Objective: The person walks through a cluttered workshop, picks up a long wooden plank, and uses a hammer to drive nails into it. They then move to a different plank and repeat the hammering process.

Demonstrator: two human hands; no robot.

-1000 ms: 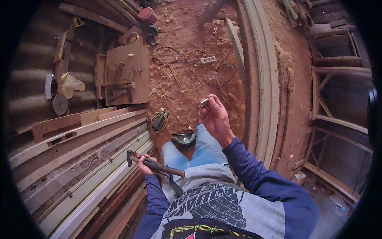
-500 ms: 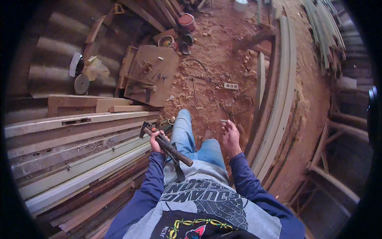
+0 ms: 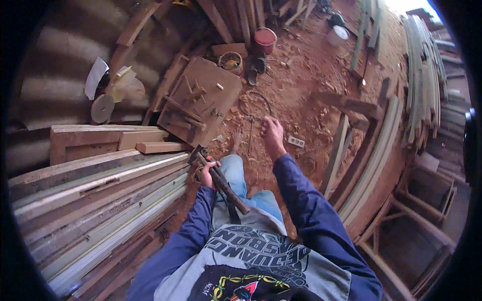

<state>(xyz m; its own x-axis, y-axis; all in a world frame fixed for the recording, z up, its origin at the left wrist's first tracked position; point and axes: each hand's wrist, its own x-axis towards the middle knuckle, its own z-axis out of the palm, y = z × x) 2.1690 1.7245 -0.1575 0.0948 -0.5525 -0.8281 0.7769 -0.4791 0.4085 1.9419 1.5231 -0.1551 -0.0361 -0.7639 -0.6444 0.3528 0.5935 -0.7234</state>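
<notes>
My left hand is wrapped round a hammer with a dark head and a worn wooden handle, held slantwise over my lap. A second dark, flat-ended tool is held in the same grip; its kind is unclear. Reaching forward over the floor, my right hand has its fingers curled together. Whatever they hold, if anything, is hidden. Just beyond them lie a thin metal rod and a curved dark cable. To its right a white socket strip rests on the shavings.
Stacked planks fill the left side. Ahead stands a low wooden board with small tools on it, near a basket and a red bucket. Long beams lie at right, beside wooden frames.
My right hand has moved forward and left, away from my knee, and its fingers have curled in. The left hand keeps the hammer. The view has shifted, and my legs have shifted too.
</notes>
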